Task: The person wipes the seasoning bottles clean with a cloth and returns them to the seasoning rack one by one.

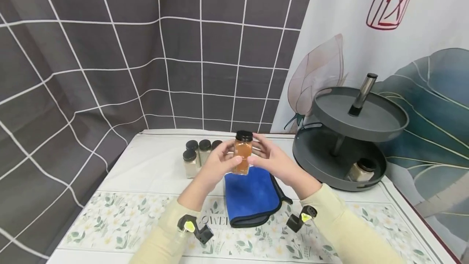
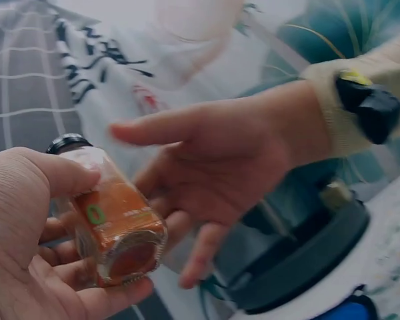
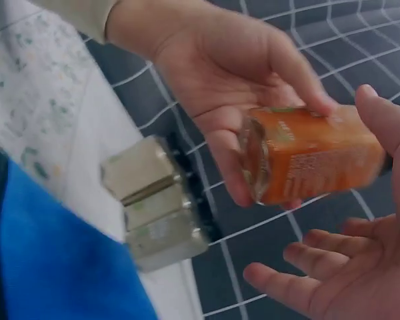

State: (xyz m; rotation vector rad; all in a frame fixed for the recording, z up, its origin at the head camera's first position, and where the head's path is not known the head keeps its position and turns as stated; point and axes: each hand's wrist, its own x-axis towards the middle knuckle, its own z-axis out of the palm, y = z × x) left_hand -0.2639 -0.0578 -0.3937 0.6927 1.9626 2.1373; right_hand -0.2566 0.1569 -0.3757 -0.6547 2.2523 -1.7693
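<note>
A square glass spice jar with a black lid and orange-brown contents is held up above the table. My left hand grips it, with thumb and fingers on opposite sides in the left wrist view. Beside the jar, my right hand has its fingers spread and relaxed; both wrist views show a gap between that palm and the jar. Below the hands lies a folded blue cloth with black edging. Several black-lidded jars with pale contents stand on the table beyond my left hand, partly hidden by it in the head view.
On the right stands a dark grey two-tier round tray with a metal post. Its lower tier holds one black-lidded jar. A floral-printed white cloth covers the table, and a grey gridded curtain hangs behind.
</note>
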